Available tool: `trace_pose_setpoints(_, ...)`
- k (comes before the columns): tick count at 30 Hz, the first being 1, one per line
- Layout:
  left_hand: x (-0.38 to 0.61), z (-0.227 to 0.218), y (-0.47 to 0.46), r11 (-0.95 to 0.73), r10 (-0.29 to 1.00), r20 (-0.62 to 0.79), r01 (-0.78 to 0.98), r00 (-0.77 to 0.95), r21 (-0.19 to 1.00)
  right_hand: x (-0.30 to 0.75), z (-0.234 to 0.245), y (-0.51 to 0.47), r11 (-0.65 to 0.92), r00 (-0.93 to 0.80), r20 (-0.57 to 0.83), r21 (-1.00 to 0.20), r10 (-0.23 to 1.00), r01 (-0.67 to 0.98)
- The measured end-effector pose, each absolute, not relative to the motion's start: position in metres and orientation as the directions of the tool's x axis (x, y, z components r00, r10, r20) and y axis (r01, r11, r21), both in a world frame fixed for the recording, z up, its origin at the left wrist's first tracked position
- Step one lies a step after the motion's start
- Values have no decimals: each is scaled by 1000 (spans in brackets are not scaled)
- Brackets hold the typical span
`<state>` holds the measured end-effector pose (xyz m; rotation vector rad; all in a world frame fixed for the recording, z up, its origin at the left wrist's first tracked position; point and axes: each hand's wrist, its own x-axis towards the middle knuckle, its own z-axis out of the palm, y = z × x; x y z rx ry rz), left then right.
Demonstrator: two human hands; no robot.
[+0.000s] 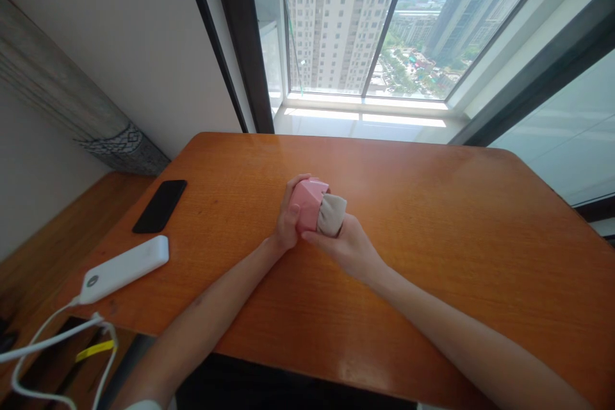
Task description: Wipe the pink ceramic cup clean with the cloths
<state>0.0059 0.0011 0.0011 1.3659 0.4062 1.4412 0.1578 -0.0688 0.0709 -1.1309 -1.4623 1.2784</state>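
A pink faceted object (308,202), perhaps a small cup or pot, is held above the middle of the wooden table (432,237). My left hand (287,221) wraps round its left side, fingers behind and thumb in front. Against its right side lies a bunched light grey cloth (331,214), creased where it meets the pink rim. My right hand (348,243) is closed on the cloth from below and right, its thumb reaching toward the base of the pink object. The right fingers are mostly hidden behind the cloth.
A black phone (160,206) lies on the table's left side. Nearer me is a white power bank (123,270) with a white cable (52,337) running off the left edge. Beyond the table's far edge are a window (362,38) and sill. A grey curtain (115,134) hangs at left.
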Motion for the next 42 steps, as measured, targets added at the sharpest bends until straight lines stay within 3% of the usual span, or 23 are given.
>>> trace_pose_setpoints(3, 6, 3, -1, -318, 841, 484, -502, 243, 805, 156, 51, -69, 342, -213, 293, -907, 932, 245)
trace_pose_setpoints(7, 4, 5, 0, -223, 852, 423, -517, 310, 827, 162, 34, -61, 687, -325, 607, -607, 726, 400)
trace_pose_setpoints(11, 2, 9, 0, -127, 866, 347, -511, 361, 850, 174, 30, -51, 843, -503, 699, -285, 508, 456)
trace_pose_setpoints(14, 3, 11, 0, -83, 865, 310, -496, 395, 864, 182, 26, -46, 885, -593, 692, -148, 411, 441)
trace_pose_setpoints(16, 3, 12, 1, -47, 869, 282, -501, 406, 864, 185, 21, -43, 891, -597, 690, -161, 408, 423)
trace_pose_setpoints(21, 4, 11, 5, 2, 863, 257, -511, 435, 859, 185, 1, -40, 822, -471, 691, -343, 548, 455)
trace_pose_setpoints(24, 3, 8, 5, -50, 853, 296, -498, 430, 866, 179, -5, -45, 754, -359, 686, -441, 633, 487)
trace_pose_setpoints(26, 2, 5, 5, -152, 830, 357, -442, 428, 884, 172, -2, -51, 652, -208, 644, -595, 737, 470)
trace_pose_setpoints(28, 0, 2, 5, -321, 796, 437, -320, 418, 891, 167, 6, -56, 448, -24, 461, -847, 887, 286)
trace_pose_setpoints(30, -3, -1, 6, -509, 749, 529, -166, 399, 845, 165, 17, -55, 181, 50, 177, -980, 983, -81)
trace_pose_setpoints(32, -5, -1, 8, -661, 678, 617, -35, 399, 749, 168, 25, -50, -26, -12, -23, -915, 1000, -403)
trace_pose_setpoints(34, -7, 2, 10, -767, 592, 663, 69, 459, 638, 175, 28, -41, -161, -105, -123, -808, 987, -566)
trace_pose_setpoints(37, -9, 7, 14, -850, 502, 662, 176, 556, 497, 186, 23, -30, -278, -189, -204, -733, 961, -621)
trace_pose_setpoints(42, -11, 7, 17, -910, 408, 730, 181, 548, 374, 191, 16, -29, -311, -236, -211, -755, 949, -576)
